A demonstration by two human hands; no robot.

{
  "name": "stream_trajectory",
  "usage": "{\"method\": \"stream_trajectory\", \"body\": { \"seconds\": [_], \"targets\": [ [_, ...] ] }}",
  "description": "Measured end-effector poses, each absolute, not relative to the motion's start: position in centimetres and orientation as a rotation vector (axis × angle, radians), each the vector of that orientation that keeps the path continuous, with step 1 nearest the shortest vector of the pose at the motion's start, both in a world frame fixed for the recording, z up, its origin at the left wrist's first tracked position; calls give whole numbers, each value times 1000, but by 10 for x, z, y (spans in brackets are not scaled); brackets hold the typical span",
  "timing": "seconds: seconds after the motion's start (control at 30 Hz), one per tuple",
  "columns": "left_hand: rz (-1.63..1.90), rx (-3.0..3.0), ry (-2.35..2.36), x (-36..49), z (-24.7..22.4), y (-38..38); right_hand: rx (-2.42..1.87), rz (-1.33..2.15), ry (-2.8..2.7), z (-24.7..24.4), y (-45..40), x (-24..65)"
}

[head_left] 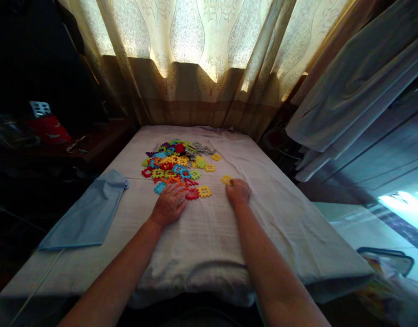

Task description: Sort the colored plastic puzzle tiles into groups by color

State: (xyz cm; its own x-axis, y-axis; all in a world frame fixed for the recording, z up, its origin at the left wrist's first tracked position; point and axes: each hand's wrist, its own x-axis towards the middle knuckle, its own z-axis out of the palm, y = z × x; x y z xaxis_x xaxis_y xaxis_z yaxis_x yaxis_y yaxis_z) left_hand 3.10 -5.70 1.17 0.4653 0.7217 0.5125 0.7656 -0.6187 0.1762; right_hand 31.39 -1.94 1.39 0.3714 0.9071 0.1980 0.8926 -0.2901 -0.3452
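Observation:
A heap of flat plastic interlocking pieces (168,173) in many colours lies on the cloth-covered table. My left hand (170,203) rests at the near edge of the heap, fingers stretched out over orange and red pieces. Just right of its fingertips are a red piece (192,194) and a yellow square piece (204,191). My right hand (238,192), apart from the heap, has its fingers closed on a yellow interlocking piece (226,179) at the tabletop. More yellow pieces (209,168) and a grey group (200,148) sit at the heap's right side.
A folded light-blue cloth bag (89,213) lies on the table's left side. Patterned curtains (202,45) hang behind the white tablecloth (280,236). A dark shelf with a red container (49,129) stands at left; grey cloth (345,86) hangs at right.

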Motion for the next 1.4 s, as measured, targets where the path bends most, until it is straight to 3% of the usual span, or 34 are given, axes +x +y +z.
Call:
{"method": "stream_trajectory", "body": {
  "seconds": [0.17,0.47,0.67,0.9,1.4],
  "targets": [
    [-674,-2737,-1314,42,11,-64,-2250,61,-1565,13,-19,315],
    [-659,-2672,-1424,39,10,-63,-2120,45,-1491,2,-16,319],
    [-692,-2583,-1512,40,7,-62,-1727,-35,-1623,-2,-12,316],
    [-726,-2561,-1537,40,8,-62,-1337,194,-2039,-2,-17,291],
    [-758,-2618,-1530,37,7,-60,-1310,244,-2206,4,-26,281]
  ]
}}
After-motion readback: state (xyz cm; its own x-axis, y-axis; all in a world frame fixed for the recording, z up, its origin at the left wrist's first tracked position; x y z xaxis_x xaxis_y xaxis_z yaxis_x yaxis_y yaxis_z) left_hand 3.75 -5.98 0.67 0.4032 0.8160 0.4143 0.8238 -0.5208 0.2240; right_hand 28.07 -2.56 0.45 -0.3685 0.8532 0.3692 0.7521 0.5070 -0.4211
